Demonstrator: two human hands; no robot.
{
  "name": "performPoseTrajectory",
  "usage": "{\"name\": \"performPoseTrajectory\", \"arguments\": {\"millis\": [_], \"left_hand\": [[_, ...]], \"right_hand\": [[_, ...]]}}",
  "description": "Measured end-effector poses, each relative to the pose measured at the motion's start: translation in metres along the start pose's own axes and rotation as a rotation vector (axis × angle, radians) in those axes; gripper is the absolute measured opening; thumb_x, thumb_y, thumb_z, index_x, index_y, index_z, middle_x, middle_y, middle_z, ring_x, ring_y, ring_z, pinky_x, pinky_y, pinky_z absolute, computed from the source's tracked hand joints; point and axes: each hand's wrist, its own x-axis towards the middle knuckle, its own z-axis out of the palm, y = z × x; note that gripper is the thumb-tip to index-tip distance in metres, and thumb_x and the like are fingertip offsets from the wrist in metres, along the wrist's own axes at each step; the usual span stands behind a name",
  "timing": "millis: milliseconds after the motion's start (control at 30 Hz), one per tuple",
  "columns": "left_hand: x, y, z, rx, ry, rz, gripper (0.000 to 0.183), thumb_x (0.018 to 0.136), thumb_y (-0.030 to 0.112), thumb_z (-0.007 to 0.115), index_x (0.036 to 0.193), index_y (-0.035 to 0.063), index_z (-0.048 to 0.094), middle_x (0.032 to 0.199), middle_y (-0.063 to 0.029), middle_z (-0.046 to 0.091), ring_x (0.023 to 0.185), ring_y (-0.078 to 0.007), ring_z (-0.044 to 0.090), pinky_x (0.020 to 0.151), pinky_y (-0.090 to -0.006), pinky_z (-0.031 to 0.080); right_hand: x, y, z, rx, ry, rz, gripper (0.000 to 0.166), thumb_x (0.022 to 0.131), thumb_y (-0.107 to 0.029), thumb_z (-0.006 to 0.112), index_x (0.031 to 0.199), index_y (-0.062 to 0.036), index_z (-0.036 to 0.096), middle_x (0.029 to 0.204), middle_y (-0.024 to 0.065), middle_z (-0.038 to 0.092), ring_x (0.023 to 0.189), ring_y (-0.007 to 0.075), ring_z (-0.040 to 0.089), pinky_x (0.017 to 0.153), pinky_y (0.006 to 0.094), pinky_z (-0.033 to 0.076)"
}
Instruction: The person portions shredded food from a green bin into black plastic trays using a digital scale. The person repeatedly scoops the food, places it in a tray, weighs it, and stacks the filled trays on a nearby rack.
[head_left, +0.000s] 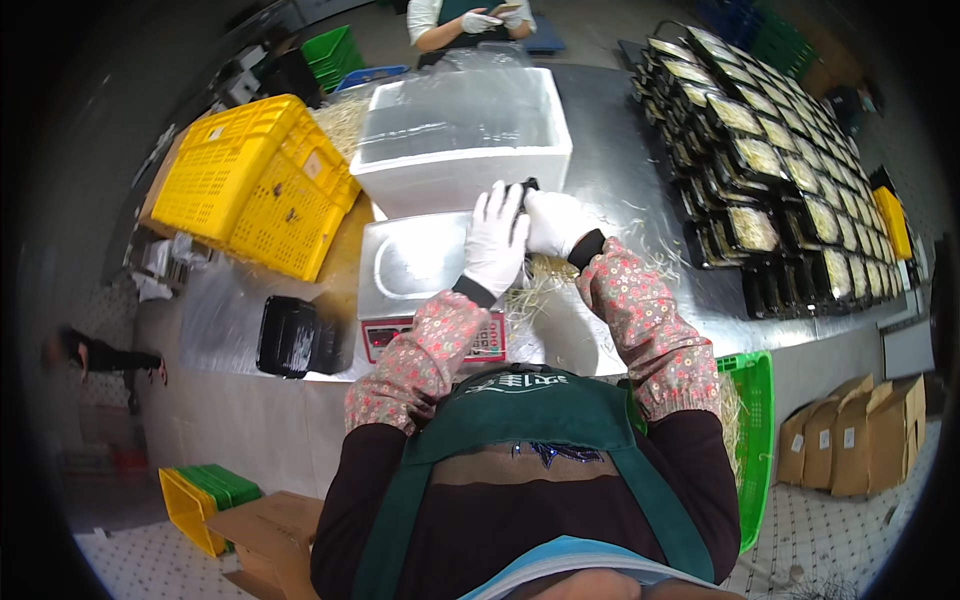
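Note:
My left hand (495, 244), in a white glove, reaches over the right side of a metal-topped scale (412, 259) with its fingers stretched out. Beside it, my right hand (556, 223), also gloved, is curled at a small black object (530, 184). That object shows only in part between the hands, so its kind is unclear; whether the left hand grips it is hidden. Pale sprouts (529, 300) lie loose below the hands. Just beyond them stands a white foam box (465, 176) with clear plastic film (457, 112) over its opening.
A yellow crate (255, 187) leans at the left, near a sprout heap (341, 124). An empty black tray (286, 336) sits at the table's front edge. Stacked, filled black trays (757, 157) cover the right. A green crate (754, 450) is beside me; a person (472, 26) stands opposite.

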Motion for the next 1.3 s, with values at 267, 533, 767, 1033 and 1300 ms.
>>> {"name": "performPoseTrajectory", "arguments": {"millis": [267,533,767,1033,1300], "left_hand": [[-0.078,-0.126,-0.050,-0.224,0.141,-0.379,0.053,0.093,0.024,0.056,0.138,-0.0016,0.042,0.136,-0.0212,0.049,0.125,-0.0326,0.048,0.105,-0.0408,0.037],[-0.077,-0.140,-0.062,0.235,-0.287,0.015,0.056,0.095,0.028,0.047,0.143,0.0023,0.037,0.139,-0.0213,0.046,0.126,-0.0341,0.046,0.107,-0.0430,0.033],[-0.075,-0.131,-0.067,0.401,-0.322,0.064,0.053,0.094,0.028,0.048,0.143,0.0095,0.040,0.140,-0.0161,0.047,0.123,-0.0328,0.049,0.106,-0.0427,0.034],[-0.078,-0.138,-0.059,0.397,-0.281,0.098,0.051,0.093,0.028,0.050,0.141,0.0099,0.043,0.131,-0.0143,0.052,0.118,-0.0325,0.048,0.102,-0.0438,0.036],[-0.085,-0.165,-0.104,-0.042,-0.102,-0.096,0.067,0.092,0.024,0.058,0.148,0.0020,0.028,0.150,-0.0210,0.032,0.139,-0.0350,0.030,0.114,-0.0415,0.024]], "right_hand": [[0.048,-0.079,0.107,0.022,0.036,-0.431,0.057,0.067,-0.016,0.069,0.119,0.0005,0.054,0.100,0.0171,0.062,0.097,0.0326,0.060,0.084,0.0413,0.048],[0.067,-0.077,0.135,0.406,-0.130,-0.560,0.058,0.067,-0.029,0.074,0.115,-0.0012,0.056,0.111,0.0203,0.059,0.104,0.0371,0.056,0.090,0.0440,0.046],[0.030,-0.028,0.054,-0.049,-0.202,-0.294,0.076,0.065,-0.035,0.080,0.128,-0.0035,0.052,0.112,0.0230,0.060,0.107,0.0343,0.058,0.092,0.0428,0.047],[0.015,-0.034,0.044,0.201,-0.068,-0.074,0.017,0.078,-0.020,0.063,0.082,-0.0051,0.070,0.080,0.0182,0.067,0.080,0.0346,0.066,0.074,0.0422,0.052],[-0.028,0.049,0.008,0.830,0.028,0.296,0.021,0.082,-0.015,0.072,0.084,0.0053,0.069,0.069,0.0068,0.066,0.069,0.0072,0.060,0.064,0.0257,0.049]]}}
